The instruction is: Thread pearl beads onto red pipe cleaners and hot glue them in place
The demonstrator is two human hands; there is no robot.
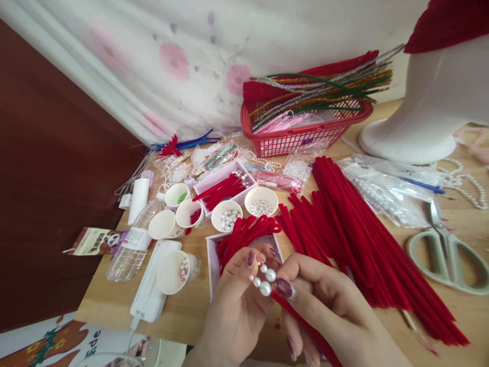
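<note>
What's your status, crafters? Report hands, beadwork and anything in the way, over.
Left hand at the white beads; right hand pinching the red strip beside them. Lavender box close beyond; nothing visibly blocking the beads.

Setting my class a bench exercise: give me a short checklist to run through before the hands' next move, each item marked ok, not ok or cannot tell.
1. Red chenille stem secured: ok, held between thumb and fingers of the right hand.
2. White beads graded by size: ok, two short rows, largest nearest the stem.
3. Left hand grip on the beads: cannot tell; its fingertips are right at them, but firmness does not show.
4. A hand free: not ok, both are at the beaded stem.
5. Spare beads nearby: ok, white ones in two paper cups beyond the hands.
6. Scissors out of the way: ok, lying apart at the right.
</note>
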